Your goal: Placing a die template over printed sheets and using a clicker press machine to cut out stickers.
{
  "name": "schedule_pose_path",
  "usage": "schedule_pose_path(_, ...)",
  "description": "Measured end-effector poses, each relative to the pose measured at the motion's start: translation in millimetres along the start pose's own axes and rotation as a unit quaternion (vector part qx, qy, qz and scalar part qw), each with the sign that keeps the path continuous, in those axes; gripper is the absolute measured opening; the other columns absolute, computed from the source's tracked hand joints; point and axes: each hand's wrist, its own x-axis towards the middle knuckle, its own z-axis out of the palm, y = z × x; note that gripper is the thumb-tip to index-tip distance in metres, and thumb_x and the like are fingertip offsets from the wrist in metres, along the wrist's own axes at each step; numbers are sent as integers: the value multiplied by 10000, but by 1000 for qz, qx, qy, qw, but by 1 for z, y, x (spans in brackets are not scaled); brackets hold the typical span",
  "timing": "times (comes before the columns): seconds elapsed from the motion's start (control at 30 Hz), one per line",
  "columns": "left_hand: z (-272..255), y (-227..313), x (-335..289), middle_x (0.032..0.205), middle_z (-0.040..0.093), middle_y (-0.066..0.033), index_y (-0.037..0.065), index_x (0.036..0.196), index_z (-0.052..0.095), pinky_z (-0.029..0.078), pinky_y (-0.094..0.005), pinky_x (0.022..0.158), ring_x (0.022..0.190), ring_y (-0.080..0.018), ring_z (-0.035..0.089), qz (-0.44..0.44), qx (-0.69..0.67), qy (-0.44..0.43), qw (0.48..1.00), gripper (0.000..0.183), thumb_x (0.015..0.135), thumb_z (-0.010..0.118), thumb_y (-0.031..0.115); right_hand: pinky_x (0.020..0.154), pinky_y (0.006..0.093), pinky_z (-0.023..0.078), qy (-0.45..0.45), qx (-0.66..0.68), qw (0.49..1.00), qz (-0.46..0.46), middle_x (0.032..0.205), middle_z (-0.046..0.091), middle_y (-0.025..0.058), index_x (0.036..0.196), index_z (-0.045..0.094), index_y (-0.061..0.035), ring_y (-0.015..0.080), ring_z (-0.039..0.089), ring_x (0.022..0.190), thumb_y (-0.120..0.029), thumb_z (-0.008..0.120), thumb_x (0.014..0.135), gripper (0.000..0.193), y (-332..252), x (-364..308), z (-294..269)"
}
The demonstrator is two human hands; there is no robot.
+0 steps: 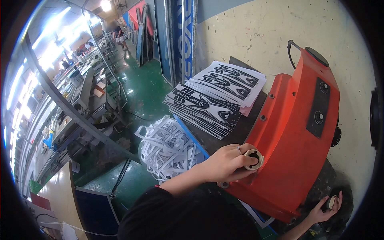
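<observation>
Far left, a long factory aisle with green floor (140, 92) runs away under bright lights, lined with machines. Nearer, a heap of white cut-out scrap strips (166, 146) lies beside the worktable edge. On the table, toward the far side, sit two stacks of printed black-and-white sheets (216, 96), the far stack overlapping the near one.

The left hand (226, 164) reaches in from the near side, fingers curled and thumb pressed onto a round cream push button (254, 159) at the left near corner of the orange press head (296, 132). A ring shows on one finger.

At the right near corner, low by the press, the right hand (322, 210) closes around a second round button (331, 202), thumb over it; whether it is fully pressed I cannot tell.

To do this well, it seems best to push both buttons squarely and together, thumbs centred, and keep every finger outside the gap beneath the orange head while it works.
</observation>
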Motion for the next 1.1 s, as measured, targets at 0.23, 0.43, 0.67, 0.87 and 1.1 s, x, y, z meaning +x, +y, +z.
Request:
schedule_pose_path(0.23, -8, 5, 1, 1105, 596, -145, 87, 1083, 504, 511, -396, 701, 804, -306, 633, -53, -27, -50, 997, 381, 801, 747, 168, 970, 389, 474, 8, 5, 1000, -6, 1327, 534, 244, 1157, 497, 43, 337, 556, 1187, 69, 584, 895, 277, -15, 6, 2)
schedule_pose_path(0.43, -34, 32, 50, 1478, 316, -301, -67, 1430, 320, 379, -465, 1010, 1226, -396, 482, 102, -339, -110, 929, 869, 933, 418, 639, 989, 415, 465, -2, -22, 999, -30, 1324, 542, 253, 1213, 490, 46, 366, 558, 1197, 56, 591, 901, 328, -16, 15, -5)
schedule_pose_path(0.67, -23, 129, 64, 1409, 321, -361, -179, 1400, 180, 436, -453, 942, 1202, -412, 494, 25, -663, -6, 748, 1064, 884, 363, 733, 956, 389, 510, -7, -73, 996, -41, 1310, 557, 251, 1208, 509, 61, 343, 596, 1144, 27, 614, 905, 322, 13, 25, -14)
schedule_pose_path(0.87, -23, 159, 54, 1231, 473, -404, -181, 1274, 420, 520, -489, 843, 1173, -480, 532, -51, -561, 111, 819, 854, 934, 436, 602, 974, 398, 497, 3, -94, 995, -12, 1318, 556, 231, 1220, 527, 64, 322, 592, 1156, 3, 625, 913, 328, 45, 21, -14)
schedule_pose_path(1.1, -70, 98, 60, 1070, 517, -510, -228, 1157, 554, 567, -484, 769, 1142, -577, 520, 180, -485, -73, 853, 661, 1005, 449, 407, 1053, 472, 442, -2, -150, 986, 72, 1359, 524, 207, 1283, 497, 35, 324, 531, 1243, -115, 612, 949, 383, 51, 36, -8)
